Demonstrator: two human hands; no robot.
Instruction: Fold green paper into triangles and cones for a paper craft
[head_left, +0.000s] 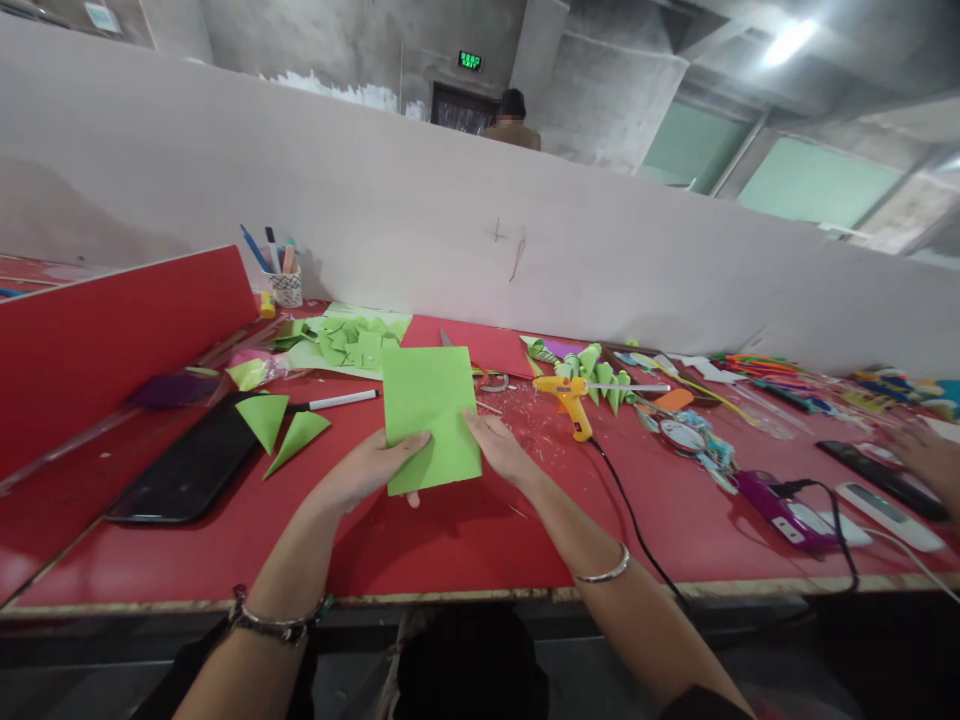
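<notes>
1. Above the red desk (465, 565), a flat, bright-green rectangular sheet of paper or thin card (433, 405) is held up between two bare hands.
2. The left hand (375, 465) has its grip closed on the lower left side, thumb across the face and fingers behind.
3. The right hand (501, 447) touches the right edge; whether its grip is pinched tight or merely resting, I cannot tell.
4. The sheet should be light and fairly stiff, yet easy to crease; opposite edges, with thumbs laid flat, look the safest hold.
5. It hides most of the left fingers and part of what seem to be grey metal scissors (445, 339).
6. Far right, another person's blurred hand (926, 455) is cut off by the frame.
</notes>
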